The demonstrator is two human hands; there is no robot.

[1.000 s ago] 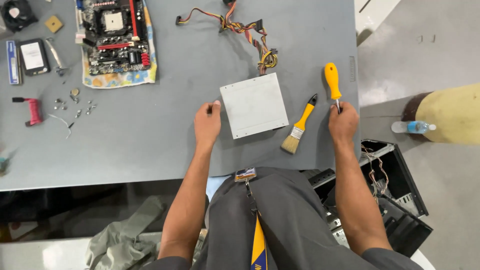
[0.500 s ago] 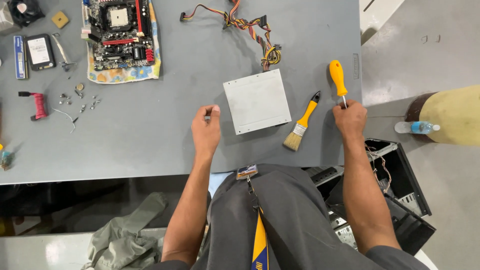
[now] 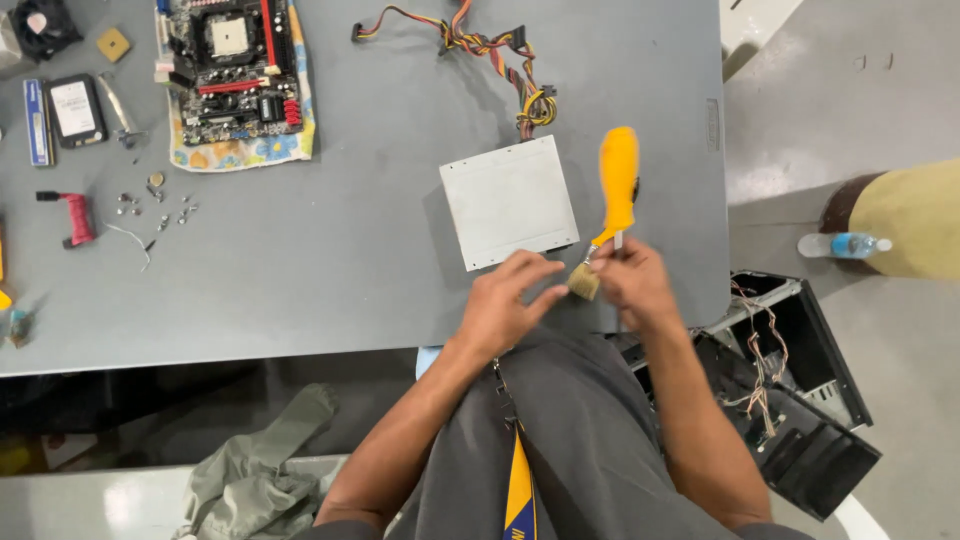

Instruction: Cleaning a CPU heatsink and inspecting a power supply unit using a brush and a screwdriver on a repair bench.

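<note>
My right hand [image 3: 632,285] grips the metal shaft of a yellow-handled screwdriver [image 3: 618,180], and the handle points away from me. My left hand [image 3: 508,303] reaches to the right and pinches the bristle end of a small paintbrush [image 3: 583,283] at the table's near edge. The screwdriver hides most of the brush's handle. Both hands meet just in front of a flat white power supply box [image 3: 510,200]. Its bundle of coloured cables [image 3: 480,40] trails toward the far side of the grey table [image 3: 350,270].
A motherboard [image 3: 232,60] lies on a floral cloth at the far left, with a hard drive [image 3: 75,108], a red-handled tool [image 3: 75,218] and loose screws [image 3: 150,205] nearby. An open black computer case [image 3: 790,390] and a water bottle [image 3: 845,244] are on the floor at right.
My right hand took up the screwdriver and carried it left over the brush. My left hand left the table by the box and moved right to the brush's bristles.
</note>
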